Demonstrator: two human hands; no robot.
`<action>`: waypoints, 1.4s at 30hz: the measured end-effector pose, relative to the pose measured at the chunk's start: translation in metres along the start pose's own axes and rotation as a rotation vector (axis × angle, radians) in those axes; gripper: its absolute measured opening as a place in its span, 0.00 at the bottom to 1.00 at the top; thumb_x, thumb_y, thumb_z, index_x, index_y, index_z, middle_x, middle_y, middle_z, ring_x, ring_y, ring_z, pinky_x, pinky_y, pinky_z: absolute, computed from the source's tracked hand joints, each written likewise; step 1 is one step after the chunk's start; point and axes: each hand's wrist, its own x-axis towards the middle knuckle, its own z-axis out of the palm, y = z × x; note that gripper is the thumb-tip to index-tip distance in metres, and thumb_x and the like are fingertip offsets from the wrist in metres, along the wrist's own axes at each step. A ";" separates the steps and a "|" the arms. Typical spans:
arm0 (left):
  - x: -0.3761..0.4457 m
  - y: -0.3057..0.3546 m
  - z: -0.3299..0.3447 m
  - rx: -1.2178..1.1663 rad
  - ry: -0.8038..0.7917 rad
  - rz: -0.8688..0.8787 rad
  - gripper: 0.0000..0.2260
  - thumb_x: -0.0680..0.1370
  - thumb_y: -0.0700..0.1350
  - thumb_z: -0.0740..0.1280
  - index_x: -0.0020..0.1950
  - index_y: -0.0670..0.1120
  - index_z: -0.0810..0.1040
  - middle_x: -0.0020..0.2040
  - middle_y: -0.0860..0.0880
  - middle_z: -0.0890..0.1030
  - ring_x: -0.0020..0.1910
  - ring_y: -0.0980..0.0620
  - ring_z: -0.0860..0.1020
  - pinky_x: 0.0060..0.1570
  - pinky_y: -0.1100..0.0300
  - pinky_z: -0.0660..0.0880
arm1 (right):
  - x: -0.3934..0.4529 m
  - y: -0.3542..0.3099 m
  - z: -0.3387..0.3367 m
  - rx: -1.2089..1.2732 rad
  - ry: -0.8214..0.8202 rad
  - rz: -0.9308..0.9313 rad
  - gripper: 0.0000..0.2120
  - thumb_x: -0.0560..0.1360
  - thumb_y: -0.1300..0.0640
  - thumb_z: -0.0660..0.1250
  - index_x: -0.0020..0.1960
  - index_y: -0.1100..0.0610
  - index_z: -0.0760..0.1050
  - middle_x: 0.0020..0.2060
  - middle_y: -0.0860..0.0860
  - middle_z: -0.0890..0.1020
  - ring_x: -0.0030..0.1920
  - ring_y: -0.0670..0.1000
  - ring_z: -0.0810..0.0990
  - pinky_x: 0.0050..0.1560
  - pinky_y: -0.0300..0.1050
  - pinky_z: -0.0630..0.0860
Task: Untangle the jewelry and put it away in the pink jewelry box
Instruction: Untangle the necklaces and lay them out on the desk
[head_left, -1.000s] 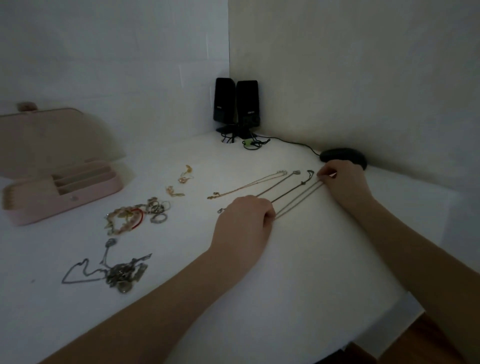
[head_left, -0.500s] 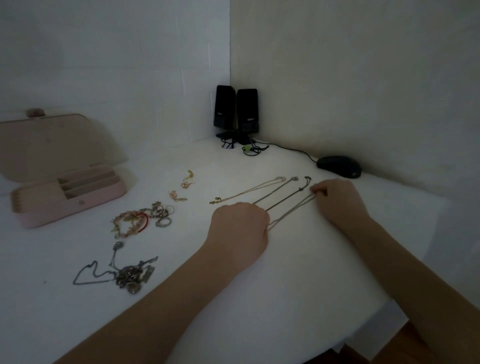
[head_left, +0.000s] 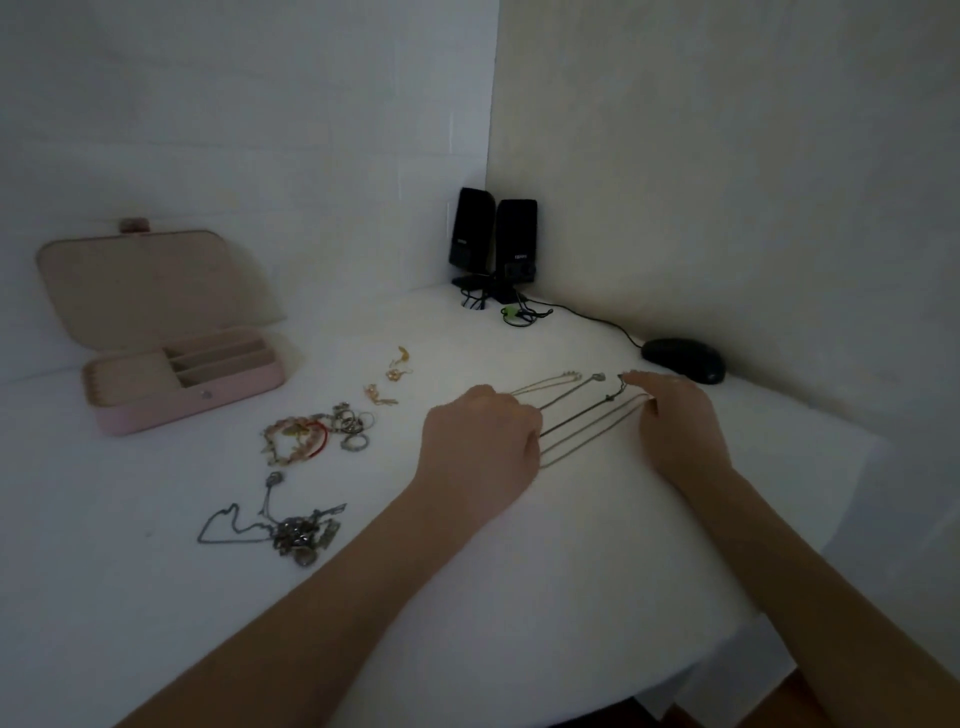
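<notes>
Spreading across most of the view was the white worktop (head_left: 519, 597), on which everything lay. Far left, the pink jewelry box (head_left: 187, 400) was seen standing open, its lid tilted back and its compartments apparently bare. Two black speakers (head_left: 491, 239) were set in the corner, and a dark mouse (head_left: 683, 359) was placed near the right wall.

The left hand (head_left: 480, 447) was curled, its grip apparently closed on the near ends of the straightened chains (head_left: 582, 421); the right hand (head_left: 675, 426) was laid at their far ends, fingers bent, though whether they were pinched or only pressed could not be told. The chains were stretched side by side between both hands, close together.

Nearer the box, a heap of bracelets and rings (head_left: 317, 434) was left unsorted, a knotted dark necklace clump (head_left: 291, 530) was lying in front of it, and small gold earrings (head_left: 392, 376) were scattered behind.

Trouble could be expected if the chains were lifted together: being so close, they might be crossed and knotted afresh. A thin link might be strained if it were pulled too taut. The earrings, being tiny, could easily be brushed aside by a forearm.
</notes>
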 end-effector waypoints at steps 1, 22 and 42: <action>-0.002 -0.004 -0.007 -0.034 0.040 -0.029 0.15 0.75 0.44 0.55 0.46 0.49 0.82 0.43 0.51 0.82 0.48 0.49 0.78 0.40 0.59 0.72 | -0.003 -0.006 -0.003 0.022 0.031 -0.025 0.22 0.75 0.70 0.56 0.63 0.54 0.76 0.62 0.56 0.78 0.61 0.56 0.75 0.68 0.51 0.67; -0.088 -0.170 -0.059 -0.371 -0.277 -0.122 0.08 0.73 0.44 0.71 0.40 0.41 0.75 0.32 0.53 0.74 0.28 0.63 0.72 0.28 0.72 0.65 | -0.072 -0.216 0.066 0.424 -0.660 -0.595 0.07 0.72 0.55 0.72 0.44 0.48 0.74 0.33 0.41 0.74 0.33 0.36 0.72 0.36 0.28 0.67; -0.085 -0.163 -0.059 -1.109 0.048 -0.624 0.05 0.77 0.38 0.65 0.41 0.42 0.73 0.26 0.48 0.78 0.21 0.53 0.70 0.19 0.67 0.63 | -0.062 -0.207 0.050 1.412 -0.613 0.160 0.11 0.80 0.59 0.55 0.43 0.57 0.74 0.38 0.52 0.83 0.42 0.50 0.83 0.38 0.39 0.78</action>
